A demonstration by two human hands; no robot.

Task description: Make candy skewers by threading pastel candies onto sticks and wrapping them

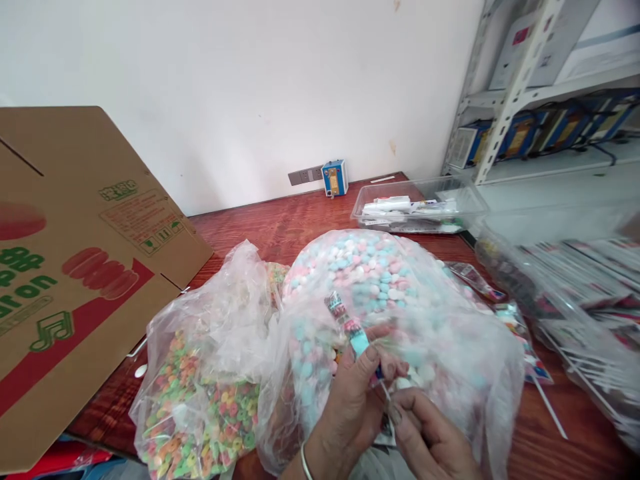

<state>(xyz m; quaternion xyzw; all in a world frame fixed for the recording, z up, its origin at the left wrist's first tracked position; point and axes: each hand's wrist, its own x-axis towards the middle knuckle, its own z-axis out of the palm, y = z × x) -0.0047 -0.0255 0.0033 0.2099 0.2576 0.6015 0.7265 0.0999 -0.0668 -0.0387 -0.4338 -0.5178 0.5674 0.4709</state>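
My left hand [350,397], with a bangle at its wrist, is closed around a narrow printed candy packet [343,317] that points up and away from me. Inside the packet shows a light blue and pink part. A thin white stick [386,390] comes out of the packet's lower end, and the fingers of my right hand [427,427] pinch it. Both hands are over a large clear plastic bag [470,353] full of pink, blue and white candies [370,260]. To its left, another clear bag [235,333] holds small ring-shaped candies [225,413] in several colours.
A cardboard box [100,267] leans in at left. Behind the bags is a clear tray [420,223] with white items; a blue device [335,178] stands by the wall. At right are printed packets [520,333], a clear bin [560,347] of sticks and packets, and a metal shelf [520,93].
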